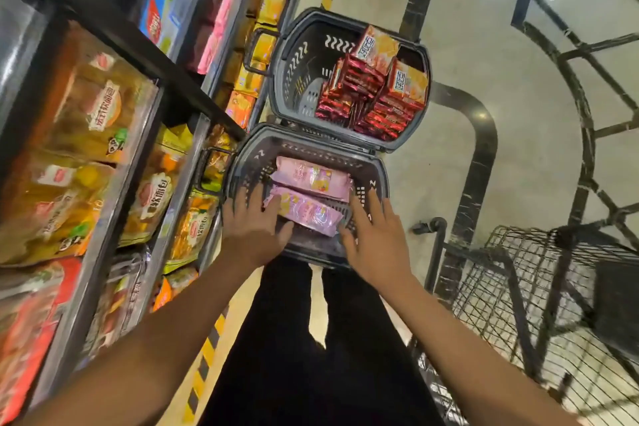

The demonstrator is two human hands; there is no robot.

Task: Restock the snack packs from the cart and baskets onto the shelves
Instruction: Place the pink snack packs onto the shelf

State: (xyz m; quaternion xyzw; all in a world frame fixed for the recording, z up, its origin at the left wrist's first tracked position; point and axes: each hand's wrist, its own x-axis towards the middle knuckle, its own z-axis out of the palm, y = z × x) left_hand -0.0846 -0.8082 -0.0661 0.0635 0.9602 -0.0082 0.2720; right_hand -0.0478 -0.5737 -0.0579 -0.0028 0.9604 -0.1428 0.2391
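Observation:
Two pink snack packs lie in the near grey basket (377, 169) on the floor in front of me. The nearer pink pack (307, 213) sits between my hands; the farther pink pack (313, 176) lies just behind it. My left hand (254, 221) reaches into the basket with fingers spread, at the pack's left end. My right hand (371, 232) is spread at its right end. Neither hand visibly grips it. The far grey basket (294, 55) holds several red and orange packs (377, 90).
Stocked shelves (114, 135) run along my left, with yellow, orange, blue and pink bags. A black wire cart (539, 287) stands at my right. My dark trouser legs fill the bottom centre. Yellow-black tape marks the floor beside the shelf base.

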